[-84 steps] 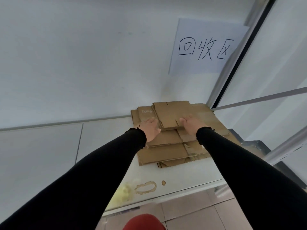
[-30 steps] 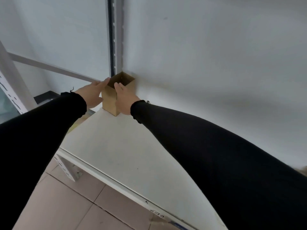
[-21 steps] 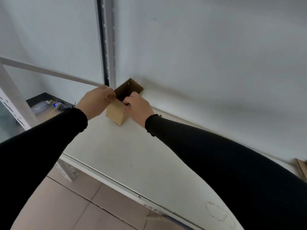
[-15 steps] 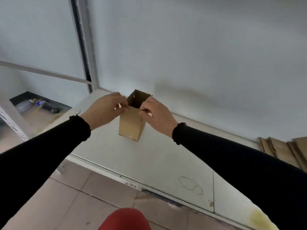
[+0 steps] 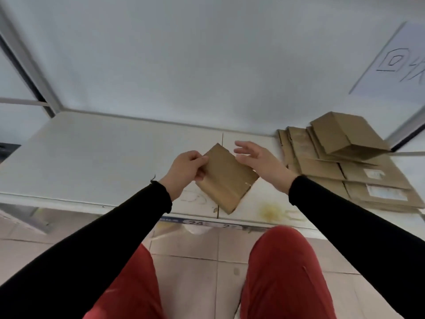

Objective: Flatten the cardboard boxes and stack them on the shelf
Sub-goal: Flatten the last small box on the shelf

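Observation:
A small brown cardboard box (image 5: 226, 178), pressed nearly flat, hangs tilted above the front middle of the white shelf (image 5: 92, 157). My left hand (image 5: 186, 171) pinches its upper left edge. To the right of the box is my right hand (image 5: 259, 161), fingers spread, palm against or just beside the box's right edge. A stack of flattened cardboard boxes (image 5: 345, 166) lies at the right end of the shelf. The top piece of that stack is smaller and sits a little raised.
A white wall rises behind the shelf, with a paper sign (image 5: 395, 63) at the upper right. Metal shelf posts (image 5: 30, 72) stand at the left and far right. A yellow stain (image 5: 273, 211) marks the shelf's front edge. My red-trousered legs (image 5: 280, 272) and tiled floor lie below.
I took the small upright box from the shelf's left corner, carried it to the middle and collapsed it nearly flat. My right hand let go and spread its fingers. The view swung right toward the stack.

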{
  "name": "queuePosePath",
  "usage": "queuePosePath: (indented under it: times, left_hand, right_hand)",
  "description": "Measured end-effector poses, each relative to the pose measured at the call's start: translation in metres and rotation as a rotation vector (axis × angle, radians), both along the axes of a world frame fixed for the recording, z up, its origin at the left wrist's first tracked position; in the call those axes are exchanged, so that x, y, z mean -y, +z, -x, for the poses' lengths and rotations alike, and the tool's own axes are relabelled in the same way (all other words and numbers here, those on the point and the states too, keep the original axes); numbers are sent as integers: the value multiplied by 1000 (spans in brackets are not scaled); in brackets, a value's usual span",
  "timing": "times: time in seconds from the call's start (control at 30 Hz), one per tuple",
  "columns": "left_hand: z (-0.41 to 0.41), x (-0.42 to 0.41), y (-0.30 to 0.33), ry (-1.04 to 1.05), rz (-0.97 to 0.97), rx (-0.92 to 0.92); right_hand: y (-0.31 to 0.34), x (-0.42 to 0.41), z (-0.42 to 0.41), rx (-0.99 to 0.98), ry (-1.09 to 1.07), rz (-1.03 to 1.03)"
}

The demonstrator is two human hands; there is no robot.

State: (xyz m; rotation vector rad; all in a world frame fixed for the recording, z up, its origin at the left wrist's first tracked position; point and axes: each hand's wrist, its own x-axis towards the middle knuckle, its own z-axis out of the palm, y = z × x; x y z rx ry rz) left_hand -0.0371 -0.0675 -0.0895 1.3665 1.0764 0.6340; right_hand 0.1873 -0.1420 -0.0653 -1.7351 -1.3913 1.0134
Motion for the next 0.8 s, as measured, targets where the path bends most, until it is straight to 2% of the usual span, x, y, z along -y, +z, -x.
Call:
queuePosePath:
  times: [0.17,0.27,0.33,0.43,0.5,0.53,0.6,0.67,0.8]
  left_hand:
    - [-12,28,-12,248,167,76]
    - [-9,39,-13,236,227,71]
    - [-6,40,-13,204,108,-109]
    - [-3,31,-9,220,-278,-411]
    - [-11,17,-2,54,-524,-585]
    - [-18,11,4,-69,-566,-671]
    - [-33,2,14,-250,-493,-767]
    - [-46,0,18,-300,-378,-792]
    - [-60,-9,17,-379,-379,-819]
  right_hand:
    - [-31,32,-12,-186,-98,138]
    - [-44,31,-4,-237,-105,124]
    - [-44,28,-1,-281,-117,107]
    - [-39,26,3,-363,-111,139]
    - [-38,24,6,-386,-183,123]
    - [-39,23,7,-391,-226,106]
    - [-38,20,9,-408,-293,85]
    - [-38,19,11,-411,-331,95]
    - [-39,20,12,-405,-339,104]
